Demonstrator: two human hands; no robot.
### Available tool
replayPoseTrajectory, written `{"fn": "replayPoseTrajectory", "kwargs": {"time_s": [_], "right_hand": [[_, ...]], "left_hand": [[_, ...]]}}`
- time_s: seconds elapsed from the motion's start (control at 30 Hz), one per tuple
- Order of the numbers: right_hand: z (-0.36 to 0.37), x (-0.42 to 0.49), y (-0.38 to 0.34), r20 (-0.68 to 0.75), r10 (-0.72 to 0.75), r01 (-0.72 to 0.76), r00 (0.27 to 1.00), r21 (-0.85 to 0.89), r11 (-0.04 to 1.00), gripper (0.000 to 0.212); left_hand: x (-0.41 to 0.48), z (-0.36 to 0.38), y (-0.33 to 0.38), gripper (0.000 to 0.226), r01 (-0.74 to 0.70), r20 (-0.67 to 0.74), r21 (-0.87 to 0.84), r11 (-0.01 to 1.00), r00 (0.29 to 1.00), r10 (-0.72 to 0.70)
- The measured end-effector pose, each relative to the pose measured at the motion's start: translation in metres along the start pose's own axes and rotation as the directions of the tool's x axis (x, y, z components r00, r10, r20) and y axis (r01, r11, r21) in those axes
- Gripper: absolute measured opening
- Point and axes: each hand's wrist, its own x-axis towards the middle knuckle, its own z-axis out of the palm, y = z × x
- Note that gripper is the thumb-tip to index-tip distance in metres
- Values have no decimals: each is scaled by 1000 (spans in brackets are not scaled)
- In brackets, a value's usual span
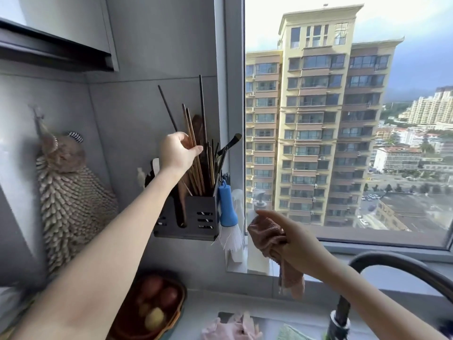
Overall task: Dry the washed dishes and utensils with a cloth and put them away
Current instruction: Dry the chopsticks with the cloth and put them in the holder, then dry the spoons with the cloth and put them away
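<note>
A black utensil holder [196, 218] hangs on the grey wall left of the window. Several chopsticks and a wooden spoon stand in it. My left hand [177, 152] reaches up and pinches a pair of brown wooden chopsticks [190, 123] whose lower ends sit among the others in the holder. Lower right, in front of the window sill, my right hand [294, 244] grips a crumpled pink cloth [268, 235]; part of the cloth hangs down below the hand.
A blue-handled brush [228, 209] hangs on the holder's right side. A fluffy beige hand towel [71, 200] hangs at left. Below is a basket of produce [152, 305]. A dark curved faucet [402, 266] arches at lower right. Bottles stand on the sill.
</note>
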Motion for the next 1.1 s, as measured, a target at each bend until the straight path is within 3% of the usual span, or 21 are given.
{"fn": "replayPoseTrajectory", "kwargs": {"time_s": [0.2,0.37,0.57,0.67,0.77,0.93,1.03,1.1], "right_hand": [[-1,-14,6,-26,1,0,1000,17,1000,79],[-3,-32,16,-30,58,-57,998,24,998,78],[-30,-75,22,-65,162,-148,985,182,972,68],[-52,-110,30,-86,292,-250,953,325,912,54],[-74,-160,45,-41,482,-413,875,455,789,47],[-115,-272,67,-20,669,-497,743,653,572,43],[-143,-339,82,-28,750,-508,660,719,474,47],[-160,-384,95,-69,823,-523,563,742,420,51]], "left_hand": [[-38,22,-33,24,82,169,196,977,979,-116],[-46,21,-26,27,92,111,245,965,986,-123],[-74,15,9,26,-56,-113,202,978,990,80],[-103,29,40,18,-140,-10,170,975,990,144],[-147,52,75,15,-212,164,82,974,967,196],[-248,107,148,12,-309,447,-181,934,820,357],[-316,147,193,18,-301,600,-305,904,676,428],[-366,176,221,24,-278,692,-367,888,556,460]]}}
